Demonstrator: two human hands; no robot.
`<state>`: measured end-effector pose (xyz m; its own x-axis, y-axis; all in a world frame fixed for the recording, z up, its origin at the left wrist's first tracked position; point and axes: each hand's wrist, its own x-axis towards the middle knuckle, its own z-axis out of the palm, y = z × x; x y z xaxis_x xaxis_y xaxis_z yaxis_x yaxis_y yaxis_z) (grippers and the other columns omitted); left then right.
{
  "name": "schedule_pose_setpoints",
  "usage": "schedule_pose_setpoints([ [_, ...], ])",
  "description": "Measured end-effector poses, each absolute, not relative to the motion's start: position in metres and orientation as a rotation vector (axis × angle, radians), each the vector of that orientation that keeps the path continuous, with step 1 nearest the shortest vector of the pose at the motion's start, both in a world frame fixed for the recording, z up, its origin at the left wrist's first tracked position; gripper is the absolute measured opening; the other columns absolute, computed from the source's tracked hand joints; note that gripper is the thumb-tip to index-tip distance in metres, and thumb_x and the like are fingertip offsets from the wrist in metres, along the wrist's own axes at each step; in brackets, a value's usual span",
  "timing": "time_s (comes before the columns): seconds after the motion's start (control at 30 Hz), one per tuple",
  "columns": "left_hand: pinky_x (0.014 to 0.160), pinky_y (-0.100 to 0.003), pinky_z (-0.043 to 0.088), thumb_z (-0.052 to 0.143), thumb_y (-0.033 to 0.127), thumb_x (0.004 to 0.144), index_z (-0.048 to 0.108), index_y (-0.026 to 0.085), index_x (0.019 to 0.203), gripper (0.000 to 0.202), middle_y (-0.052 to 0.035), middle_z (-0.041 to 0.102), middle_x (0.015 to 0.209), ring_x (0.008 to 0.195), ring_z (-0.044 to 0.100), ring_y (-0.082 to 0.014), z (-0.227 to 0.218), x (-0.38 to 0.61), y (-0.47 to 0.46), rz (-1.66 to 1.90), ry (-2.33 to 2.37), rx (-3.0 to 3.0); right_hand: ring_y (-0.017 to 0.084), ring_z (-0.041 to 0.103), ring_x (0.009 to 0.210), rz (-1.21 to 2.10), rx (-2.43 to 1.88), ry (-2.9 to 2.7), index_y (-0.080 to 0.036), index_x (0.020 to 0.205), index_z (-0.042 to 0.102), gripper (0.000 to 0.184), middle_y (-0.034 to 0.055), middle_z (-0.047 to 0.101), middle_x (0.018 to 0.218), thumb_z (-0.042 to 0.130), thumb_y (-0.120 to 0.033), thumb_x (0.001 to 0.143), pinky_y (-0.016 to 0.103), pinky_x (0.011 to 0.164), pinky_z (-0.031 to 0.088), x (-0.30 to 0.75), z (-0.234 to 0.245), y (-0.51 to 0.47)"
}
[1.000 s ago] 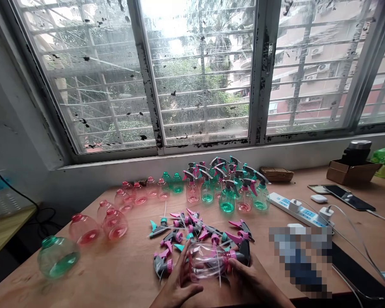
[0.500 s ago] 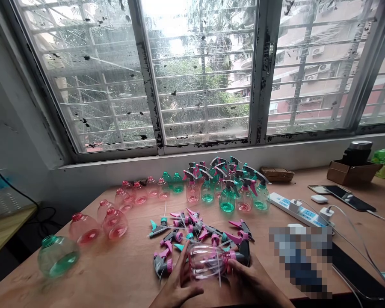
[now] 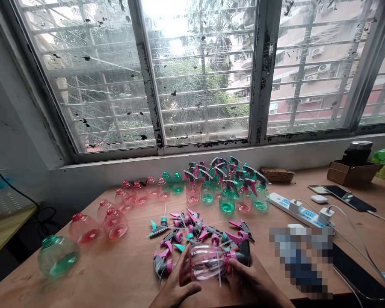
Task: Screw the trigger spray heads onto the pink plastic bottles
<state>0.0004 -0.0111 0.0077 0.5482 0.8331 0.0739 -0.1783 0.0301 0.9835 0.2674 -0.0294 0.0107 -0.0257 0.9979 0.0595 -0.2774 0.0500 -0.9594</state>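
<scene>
While spray heads (image 3: 179, 237) lay scattered beyond, I had left hand (image 3: 177, 280) and right hand (image 3: 250, 276) clamped on a pink bottle (image 3: 202, 256).

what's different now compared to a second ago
Very little: the left hand has shifted slightly, its thumb drawn in a bit toward the wrist at the base end of the pink bottle. Nothing was newly grasped or let go. The right hand stays at the spray head on the neck; the loose spray heads and standing bottles look unchanged.
</scene>
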Motion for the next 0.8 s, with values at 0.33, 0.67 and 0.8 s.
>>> schedule_pose_setpoints([
  [0.33,0.111,-0.051,0.043,0.092,0.045,0.067,0.007,0.043,0.16,0.126,-0.0104,0.039,0.16,0.131,0.055,-0.0347,0.006,0.001,-0.008,0.862,0.7,1.384,0.016,0.058,0.055,1.314,-0.946,-1.084,-0.021,0.092,0.064,0.048,-0.0029,0.065,0.067,0.084,-0.059,0.072,0.028,0.056,0.046,0.269,0.014,-0.028],
  [0.67,0.126,-0.054,0.021,0.085,0.036,0.079,0.019,0.044,0.158,0.104,-0.004,0.036,0.166,0.157,0.021,-0.0328,0.007,0.001,-0.009,0.878,0.575,1.348,0.02,0.061,0.065,1.289,-0.977,-1.093,-0.021,0.091,0.063,0.051,-0.0011,0.068,0.07,0.084,-0.061,0.069,0.034,0.067,0.048,0.27,0.016,-0.028],
  [0.8,0.126,-0.054,0.021,0.084,0.035,0.08,0.009,0.045,0.159,0.109,-0.0048,0.034,0.167,0.158,0.009,-0.032,0.006,0.002,-0.008,0.899,0.526,1.344,0.018,0.06,0.063,1.322,-0.961,-1.094,-0.021,0.091,0.062,0.051,-0.0013,0.068,0.071,0.084,-0.062,0.069,0.032,0.065,0.047,0.269,0.013,-0.026],
])
